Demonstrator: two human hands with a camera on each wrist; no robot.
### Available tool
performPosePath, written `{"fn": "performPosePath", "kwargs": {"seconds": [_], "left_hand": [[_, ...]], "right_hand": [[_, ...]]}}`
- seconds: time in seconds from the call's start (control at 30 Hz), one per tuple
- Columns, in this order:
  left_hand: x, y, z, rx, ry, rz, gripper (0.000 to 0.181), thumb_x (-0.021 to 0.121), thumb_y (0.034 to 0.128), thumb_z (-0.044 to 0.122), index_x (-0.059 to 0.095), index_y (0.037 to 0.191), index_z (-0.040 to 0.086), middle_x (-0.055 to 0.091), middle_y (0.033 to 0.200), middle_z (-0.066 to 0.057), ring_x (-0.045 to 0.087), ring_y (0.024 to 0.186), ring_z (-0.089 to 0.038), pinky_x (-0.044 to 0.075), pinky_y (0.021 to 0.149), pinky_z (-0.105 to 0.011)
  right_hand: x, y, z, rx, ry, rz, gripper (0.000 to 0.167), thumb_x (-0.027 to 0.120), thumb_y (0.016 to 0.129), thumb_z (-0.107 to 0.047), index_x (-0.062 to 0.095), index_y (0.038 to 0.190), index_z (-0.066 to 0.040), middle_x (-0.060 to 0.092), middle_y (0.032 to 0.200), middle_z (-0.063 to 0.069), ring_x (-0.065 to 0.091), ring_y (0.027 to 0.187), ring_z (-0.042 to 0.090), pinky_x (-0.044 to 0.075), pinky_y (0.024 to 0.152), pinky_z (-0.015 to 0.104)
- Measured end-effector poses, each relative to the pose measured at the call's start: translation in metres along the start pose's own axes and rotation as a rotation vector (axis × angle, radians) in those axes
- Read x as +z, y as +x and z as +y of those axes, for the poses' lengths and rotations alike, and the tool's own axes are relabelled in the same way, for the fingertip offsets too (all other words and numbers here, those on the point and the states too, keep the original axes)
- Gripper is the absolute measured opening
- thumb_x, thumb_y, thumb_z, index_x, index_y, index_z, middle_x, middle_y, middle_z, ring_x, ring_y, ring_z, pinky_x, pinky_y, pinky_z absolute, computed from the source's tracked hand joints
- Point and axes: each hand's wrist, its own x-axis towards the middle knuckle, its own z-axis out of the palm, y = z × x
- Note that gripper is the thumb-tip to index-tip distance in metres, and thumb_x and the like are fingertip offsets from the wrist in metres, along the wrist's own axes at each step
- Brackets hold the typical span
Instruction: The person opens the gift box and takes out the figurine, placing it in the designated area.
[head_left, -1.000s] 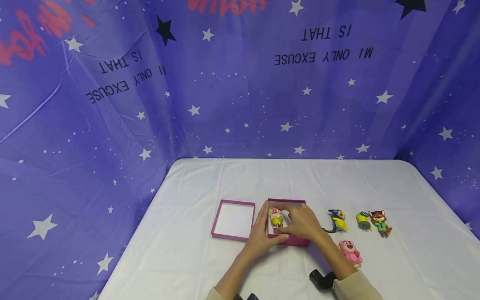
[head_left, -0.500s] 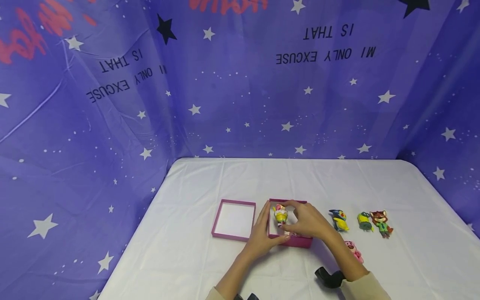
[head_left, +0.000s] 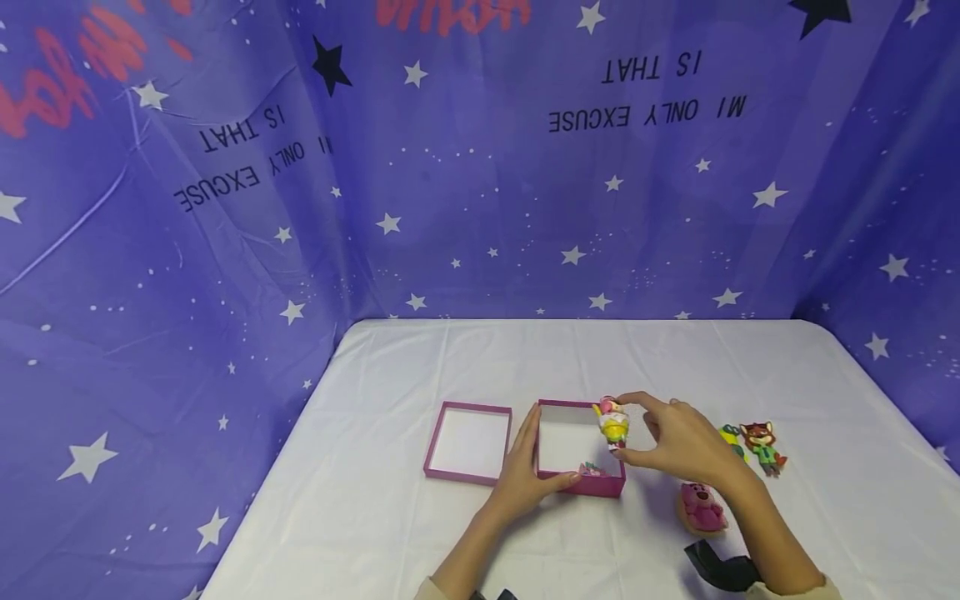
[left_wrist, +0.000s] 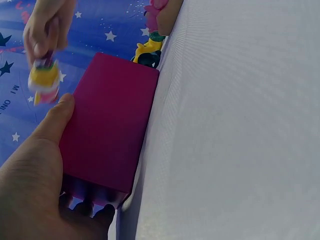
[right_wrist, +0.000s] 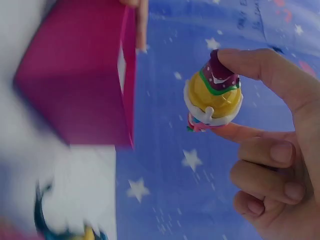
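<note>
In the head view my right hand [head_left: 686, 442] pinches a small toy figurine [head_left: 614, 425] between thumb and forefinger, above the right rim of an open magenta box [head_left: 600, 486]. The figurine has a pink head, white collar and yellow body; the right wrist view shows its dark red base [right_wrist: 218, 71] under my thumb. My left hand [head_left: 517, 482] grips the box at its near left corner, thumb on the front wall and fingers along the left side. Inside the box, at its near right, lies a small pink and green thing [head_left: 591, 469], partly hidden by the wall.
A magenta-rimmed lid [head_left: 471, 442] lies left of the box. To the right are a pink bear figurine [head_left: 702, 507], a fox figurine [head_left: 762, 446] and a green-yellow figurine [head_left: 732, 437] partly behind my hand. A blue-yellow figurine [right_wrist: 89, 234] shows in the right wrist view.
My right hand has lifted the figurine from inside the box and carried it rightward to the right rim. The left hand stays on the box.
</note>
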Motion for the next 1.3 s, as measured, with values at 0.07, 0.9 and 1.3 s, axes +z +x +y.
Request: {"fn": "performPosePath", "kwargs": {"seconds": [0.07, 0.9, 1.3], "left_hand": [[0.001, 0.000, 0.000, 0.003, -0.002, -0.001, 0.108, 0.074, 0.0718, 0.049, 0.008, 0.150, 0.014, 0.007, 0.154, 0.009, 0.013, 0.139, -0.023, 0.021, 0.107, -0.053], [0.000, 0.001, -0.002, 0.001, -0.026, -0.011, 0.107, 0.074, 0.0728, 0.047, 0.006, 0.150, 0.016, 0.005, 0.154, 0.009, 0.010, 0.139, -0.020, 0.018, 0.109, -0.051], [-0.001, 0.000, -0.001, 0.017, -0.031, -0.017, 0.107, 0.074, 0.0736, 0.047, 0.007, 0.149, 0.012, 0.005, 0.154, 0.008, 0.011, 0.139, -0.026, 0.017, 0.108, -0.053]], "right_hand": [[-0.010, -0.011, 0.009, 0.028, -0.024, 0.006, 0.069, 0.078, 0.063, -0.055, 0.058, 0.118, -0.019, 0.032, 0.053, -0.011, 0.026, 0.050, 0.006, 0.023, 0.045, 0.022], [-0.014, -0.127, 0.109, 0.263, 0.014, -0.020, 0.068, 0.086, 0.054, -0.039, 0.060, 0.111, -0.013, 0.033, 0.055, -0.010, 0.025, 0.047, 0.000, 0.020, 0.041, 0.020], [0.002, -0.136, 0.123, 0.265, 0.006, -0.053, 0.071, 0.087, 0.050, -0.032, 0.056, 0.111, -0.014, 0.036, 0.058, -0.010, 0.029, 0.048, 0.000, 0.022, 0.042, 0.020]]}}
